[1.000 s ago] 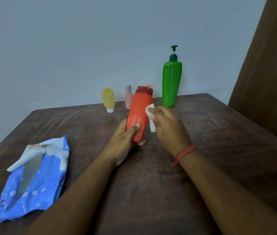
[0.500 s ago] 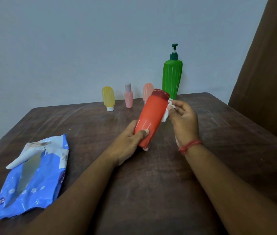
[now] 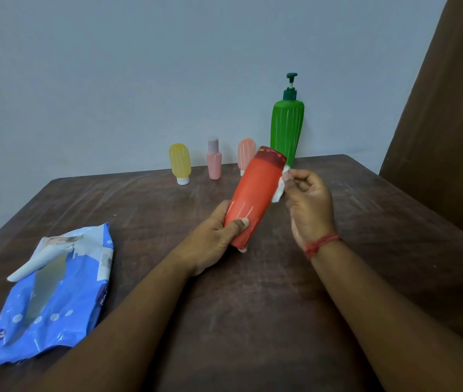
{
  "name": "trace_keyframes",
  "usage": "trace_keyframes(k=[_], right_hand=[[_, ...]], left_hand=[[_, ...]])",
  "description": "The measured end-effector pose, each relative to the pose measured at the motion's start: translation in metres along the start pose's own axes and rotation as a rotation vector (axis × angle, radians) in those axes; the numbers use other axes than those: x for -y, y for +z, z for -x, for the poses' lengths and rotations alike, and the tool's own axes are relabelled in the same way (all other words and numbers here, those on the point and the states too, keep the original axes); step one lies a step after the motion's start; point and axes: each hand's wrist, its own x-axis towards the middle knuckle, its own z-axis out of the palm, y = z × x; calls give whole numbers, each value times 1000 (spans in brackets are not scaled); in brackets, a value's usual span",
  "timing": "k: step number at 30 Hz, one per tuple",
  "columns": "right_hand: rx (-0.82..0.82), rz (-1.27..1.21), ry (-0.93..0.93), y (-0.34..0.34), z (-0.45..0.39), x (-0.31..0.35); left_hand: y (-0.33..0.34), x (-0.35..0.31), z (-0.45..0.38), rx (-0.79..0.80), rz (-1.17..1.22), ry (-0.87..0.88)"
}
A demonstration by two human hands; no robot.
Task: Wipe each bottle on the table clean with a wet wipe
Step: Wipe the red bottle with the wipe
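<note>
My left hand point(image 3: 213, 241) grips the lower end of a red bottle point(image 3: 255, 193), held tilted above the table with its dark red cap pointing up and away. My right hand point(image 3: 309, 205) pinches a white wet wipe point(image 3: 280, 190) against the bottle's right side just below the cap. At the back of the table stand a yellow bottle point(image 3: 180, 162), a small pink bottle point(image 3: 214, 159), a peach bottle point(image 3: 245, 154) partly hidden by the red one, and a tall green pump bottle point(image 3: 287, 128).
A blue wet-wipe pack point(image 3: 52, 295) with its flap peeled open lies on the dark wooden table point(image 3: 253, 306) at the front left. A grey wall stands behind the table and a brown panel point(image 3: 451, 137) rises at the right.
The red bottle has tilted to the right, uncovering the peach bottle. My right hand has slid the wipe from the bottle's middle up to just below the cap.
</note>
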Motion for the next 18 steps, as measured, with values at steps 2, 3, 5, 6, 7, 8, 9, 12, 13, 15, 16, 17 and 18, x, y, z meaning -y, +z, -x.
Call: trace_keyframes(k=[2,3,5,6,7,8,9,12,13,15,16,17,18], right_hand=[[102,46,34,5,8,-6],[160,72,54,8,12,-10],[250,110,90,14,18,-15],[264,124,91,15,19,-16],[250,142,79,16,18,-17],[213,167,51,15,16,-16],[158,196,11,14,15,-15],[47,324,-116,13,14,-15],[82,381,-153,14,17,-17],[227,510,-257,17,22,-21],[296,566,-327,18,24,-21],[334,599,-398,20,25,-21],[327,609,-447,22,25,-20]], left_hand=[[0,0,1,-37,80,7],[-1,0,1,-63,135,9],[-1,0,0,-104,219,-6],[-1,0,0,-108,232,-11],[-1,0,-1,-107,231,-15],[-1,0,-1,-97,217,-16],[-1,-1,-1,-84,191,-17],[1,0,-2,-70,146,-19],[2,2,-3,-88,181,-19],[1,3,-5,-143,316,-34],[0,4,-6,-164,375,-44],[0,4,-7,-179,408,-53],[0,4,-7,-184,411,-57]])
